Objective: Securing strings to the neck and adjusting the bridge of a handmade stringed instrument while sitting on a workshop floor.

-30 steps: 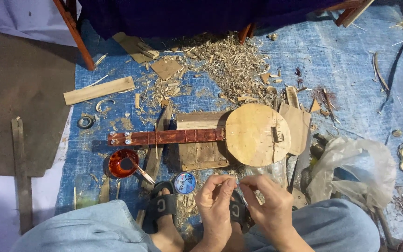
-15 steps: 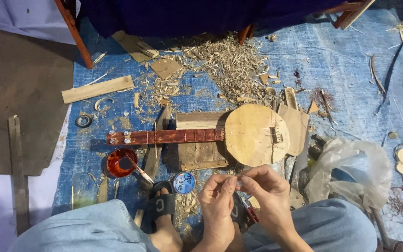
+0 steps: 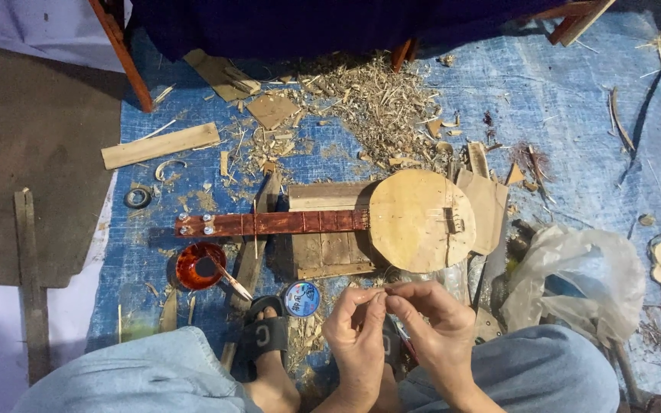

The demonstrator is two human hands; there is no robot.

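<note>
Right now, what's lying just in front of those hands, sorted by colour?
Tan or bare wood: 2, the instrument's round body and the wooden block under it
Red: 2, the instrument's neck and the red bowl
Blue: 1, the round spool
Total: 5

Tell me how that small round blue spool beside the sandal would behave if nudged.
The spool lies flat on the tarp, so it would probably slide, not roll. It looks small and light. Set on edge, its round rim could roll.

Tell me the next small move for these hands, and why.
Probably carry the pinched end toward the wooden instrument. Both hands, left hand and right hand, meet fingertip to fingertip on something too thin to make out, possibly line from the small round spool beside them, and the instrument lies just ahead.
</note>
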